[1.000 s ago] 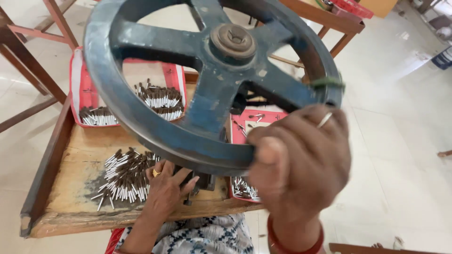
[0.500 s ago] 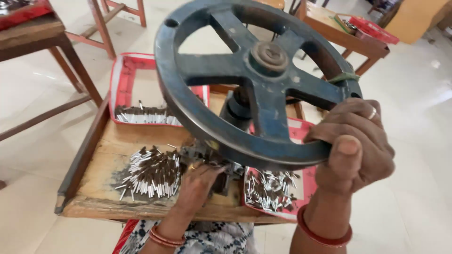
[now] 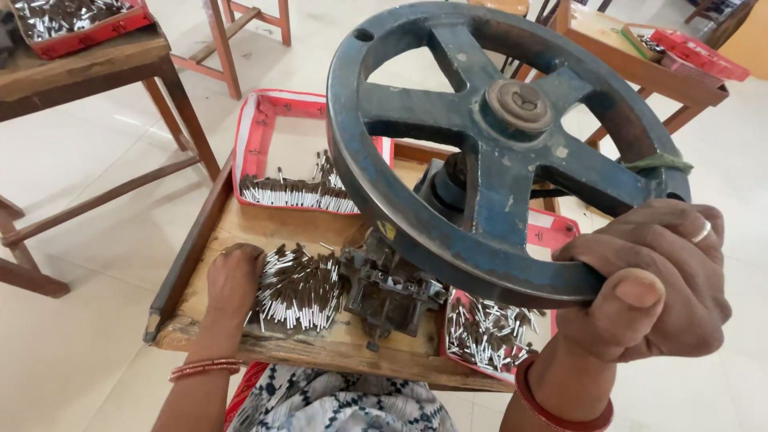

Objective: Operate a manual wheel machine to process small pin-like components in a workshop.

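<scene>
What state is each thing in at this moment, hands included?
Right hand: closed around the handwheel rim.
Handwheel: gripped at its lower right edge.
Left hand: resting flat beside the loose pins.
Loose pins: heaped on the wooden table.
Rear red tray: pins in a row.
Front red tray: pins scattered.

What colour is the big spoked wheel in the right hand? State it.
Dark blue-grey, worn: the wheel, gripped at its rim by the right hand, head view.

Wooden bench point(image 3: 240, 228): trays, pins, press
</scene>
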